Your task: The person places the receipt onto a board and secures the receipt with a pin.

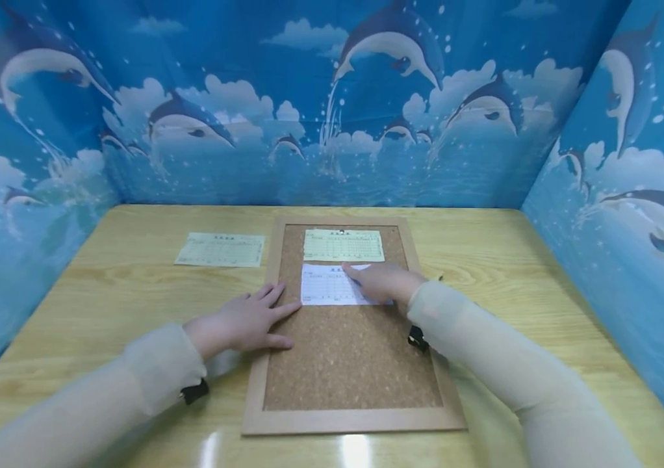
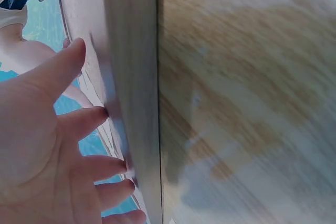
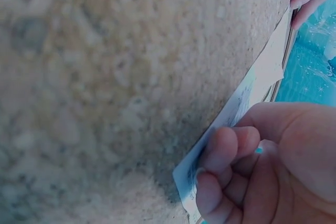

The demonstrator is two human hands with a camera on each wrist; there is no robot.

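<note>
A white printed slip [image 1: 327, 286] lies on the cork board [image 1: 349, 364], just below a pale green printed slip [image 1: 344, 247] with a small pin [image 1: 342, 231] at its top edge. My right hand [image 1: 381, 281] is over the white slip's right half, one fingertip pressing at its top edge near the middle. In the right wrist view its other fingers [image 3: 212, 192] curl in against the paper. My left hand [image 1: 253, 318] spreads over the board's left wooden frame [image 1: 257, 390], a fingertip at the white slip's lower left corner. Whatever is under the right fingertip is hidden.
A second pale green slip [image 1: 221, 250] lies on the wooden table [image 1: 133, 292], left of the board. A small dark item [image 1: 440, 278] shows beside the right sleeve. Blue dolphin-print curtains [image 1: 308, 130] enclose the table at the back and sides.
</note>
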